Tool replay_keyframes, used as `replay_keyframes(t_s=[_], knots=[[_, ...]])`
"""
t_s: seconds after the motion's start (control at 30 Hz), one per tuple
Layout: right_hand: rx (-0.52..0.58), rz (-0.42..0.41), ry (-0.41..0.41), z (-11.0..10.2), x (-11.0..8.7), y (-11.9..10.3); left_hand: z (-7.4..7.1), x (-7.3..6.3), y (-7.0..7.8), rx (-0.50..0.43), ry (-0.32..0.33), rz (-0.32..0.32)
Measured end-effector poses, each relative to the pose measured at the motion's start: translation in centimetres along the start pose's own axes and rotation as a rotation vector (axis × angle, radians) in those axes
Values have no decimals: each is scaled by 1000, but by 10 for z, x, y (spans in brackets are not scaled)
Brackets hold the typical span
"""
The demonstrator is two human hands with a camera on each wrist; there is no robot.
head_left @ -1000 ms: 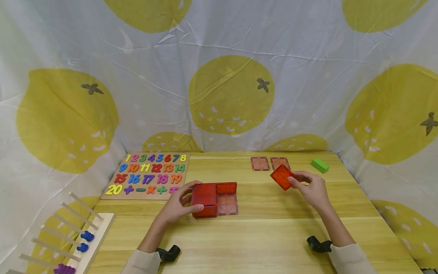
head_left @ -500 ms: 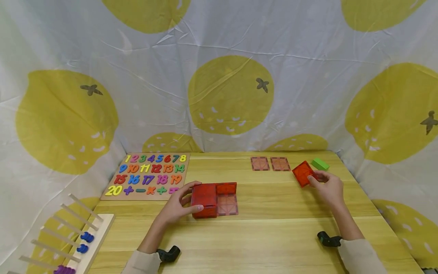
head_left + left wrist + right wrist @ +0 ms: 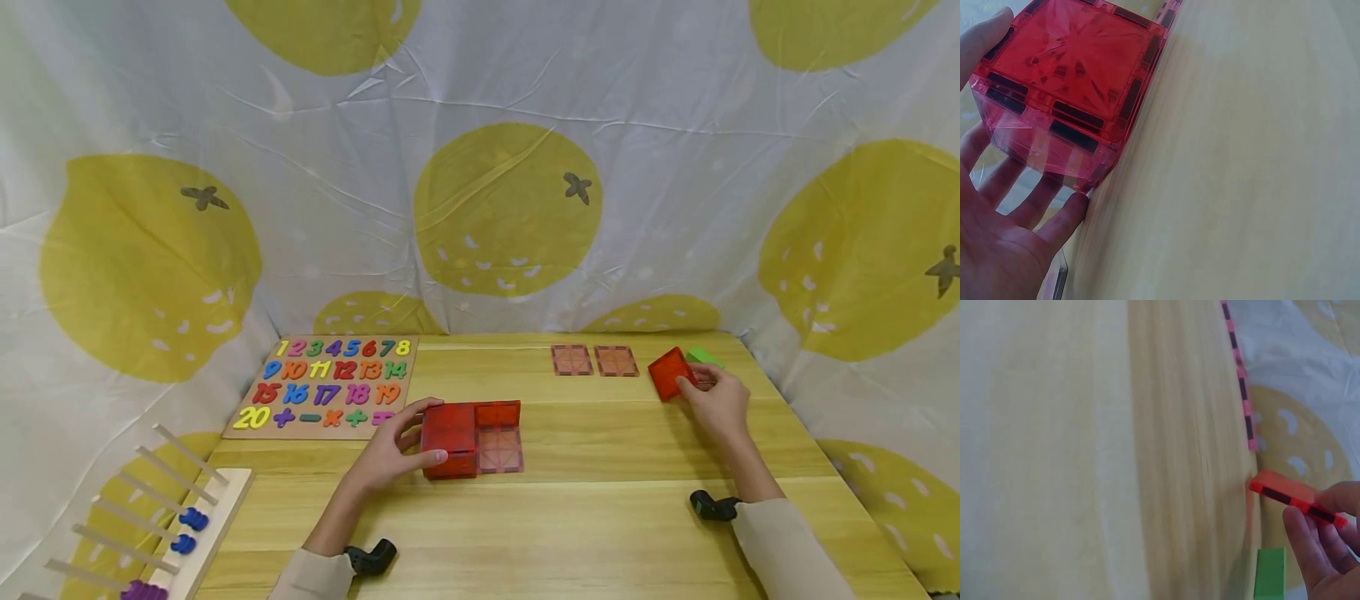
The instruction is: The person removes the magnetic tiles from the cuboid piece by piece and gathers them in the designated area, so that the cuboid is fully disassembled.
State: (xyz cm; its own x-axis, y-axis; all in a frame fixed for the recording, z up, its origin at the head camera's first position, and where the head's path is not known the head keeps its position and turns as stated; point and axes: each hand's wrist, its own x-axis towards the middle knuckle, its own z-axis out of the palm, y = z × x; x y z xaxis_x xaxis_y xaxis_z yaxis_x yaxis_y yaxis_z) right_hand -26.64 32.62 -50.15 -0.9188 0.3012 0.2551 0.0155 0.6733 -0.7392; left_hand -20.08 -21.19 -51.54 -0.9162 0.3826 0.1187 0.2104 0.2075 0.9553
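My left hand (image 3: 390, 450) grips a red cube of see-through magnetic tiles (image 3: 450, 440), its thumb on the near side. In the left wrist view the fingers (image 3: 1063, 222) spread along one face of the cube (image 3: 1069, 59). Joined to the cube's right side are a flat tile (image 3: 499, 450) and an upright tile (image 3: 498, 414) behind it. My right hand (image 3: 718, 404) pinches a single red square magnetic tile (image 3: 671, 373) by its edge, raised and tilted. The right wrist view has this tile (image 3: 1294, 499) edge-on between thumb and fingers, above a green block (image 3: 1270, 574).
Two flat red tiles (image 3: 572, 361) lie side by side at the table's back. A number puzzle board (image 3: 318, 387) lies back left. A peg stand (image 3: 217, 525) with blue and purple beads stands at left. A lemon-print cloth (image 3: 510, 75) hangs behind the table.
My right hand has moved to the right with its tile, from over the flat back tiles to beside the green block, partly covering it. My left hand and the cube have stayed put.
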Motion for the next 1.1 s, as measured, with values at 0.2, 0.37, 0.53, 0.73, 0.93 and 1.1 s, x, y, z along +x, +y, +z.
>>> replay_keyframes(t_s=[0.2,0.37,0.53,0.73,0.93,1.1], knots=[[20,29,2,11,11,-6,1,0,3,-4,-3,7],[10,46,4,18,19,-4,1,-1,4,-4,-4,4],[-23,46,44,23,27,1,2,-1,4,-8,-8,8],[-65,20,100,30,33,4,1,-1,5,-16,-7,12],[-131,9,115,34,35,-2,1,-1,4,-20,-6,12],[-186,-3,128,36,36,-6,1,-1,4,-16,-6,4]])
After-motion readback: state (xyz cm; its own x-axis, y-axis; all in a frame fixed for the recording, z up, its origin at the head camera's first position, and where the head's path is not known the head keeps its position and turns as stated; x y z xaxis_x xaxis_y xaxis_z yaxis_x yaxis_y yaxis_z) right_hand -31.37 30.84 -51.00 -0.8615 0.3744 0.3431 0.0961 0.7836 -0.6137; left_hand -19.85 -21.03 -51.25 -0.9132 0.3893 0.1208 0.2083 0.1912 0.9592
